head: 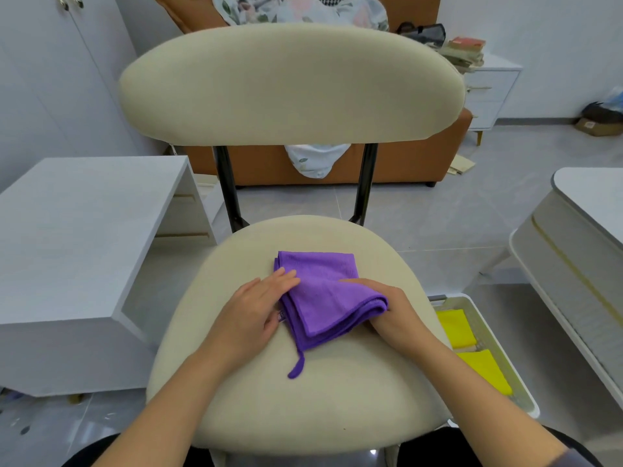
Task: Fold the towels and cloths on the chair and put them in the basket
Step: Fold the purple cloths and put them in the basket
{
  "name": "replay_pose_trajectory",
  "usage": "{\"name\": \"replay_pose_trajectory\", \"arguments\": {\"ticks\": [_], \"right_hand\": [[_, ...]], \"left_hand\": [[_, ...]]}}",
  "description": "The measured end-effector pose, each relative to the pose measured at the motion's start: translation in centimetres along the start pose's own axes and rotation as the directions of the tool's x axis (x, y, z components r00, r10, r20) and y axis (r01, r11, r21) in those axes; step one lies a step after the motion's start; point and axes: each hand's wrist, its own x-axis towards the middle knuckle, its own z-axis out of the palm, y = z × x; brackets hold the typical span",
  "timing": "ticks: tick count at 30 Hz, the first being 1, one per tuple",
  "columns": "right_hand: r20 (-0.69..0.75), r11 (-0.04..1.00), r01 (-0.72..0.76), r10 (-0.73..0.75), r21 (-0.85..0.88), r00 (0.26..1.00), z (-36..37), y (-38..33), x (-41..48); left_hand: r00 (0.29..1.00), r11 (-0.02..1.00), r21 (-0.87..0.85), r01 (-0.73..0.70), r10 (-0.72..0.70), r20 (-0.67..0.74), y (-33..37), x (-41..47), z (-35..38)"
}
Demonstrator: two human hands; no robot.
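Two hands work at the middle of the seat in the head view. The left hand [256,308] lies flat with straight fingers, pressing on the left edge of the one purple cloth [323,284]. The right hand [399,310] meets the cloth's right folded corner. One finger shows along the top of the fold and the rest are hidden beneath the layers, so I cannot tell whether this hand pinches the cloth or only rests under it. The purple cloth is folded into several layers and sits slightly forward of the centre of the one beige chair [303,406], with its far edge towards the backrest. One small hanging loop [296,367] trails from its near corner onto the bare seat. One white lattice basket [480,311] stands on the floor just beside the seat's right edge, partly hidden behind the right forearm. Two folded yellow cloths are in it, one [455,328] towards the far end and one [485,370] towards the near end, with a strip of the basket's bottom showing between them. One white tabletop [84,203] stands left of the chair, and one orange sofa [404,163] stands behind the backrest.
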Motion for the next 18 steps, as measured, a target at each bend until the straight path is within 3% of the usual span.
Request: {"name": "replay_pose_trajectory", "arguments": {"ticks": [3, 8, 12, 15, 18], "right_hand": [[-0.019, 0.999, -0.040, 0.040, 0.016, 0.999, -0.1, -0.7, 0.3], [-0.038, 0.987, -0.157, 0.158, 0.036, 0.987, 0.3, -1.4, 1.1], [-0.042, 0.967, -0.229, 0.234, 0.113, 0.971, 0.2, -1.8, 1.0], [-0.051, 0.953, -0.254, 0.266, 0.166, 0.963, 0.0, -1.9, 1.1], [0.021, 0.973, -0.223, 0.222, 0.063, 0.975, -0.2, -1.4, 1.0]], "left_hand": [[0.999, 1.000, -0.014, 0.009, -0.010, -0.031, 0.5, 0.1, 0.2], [0.975, 0.995, 0.052, 0.089, -0.077, -0.208, 0.4, 1.7, 1.4], [0.956, 0.997, 0.052, 0.061, -0.043, -0.291, 0.2, 2.7, 1.8], [0.976, 0.999, 0.041, 0.002, 0.007, -0.218, 0.2, 2.4, 1.5], [0.989, 0.943, -0.305, 0.135, -0.147, -0.017, -0.1, 1.4, 0.7]]}}
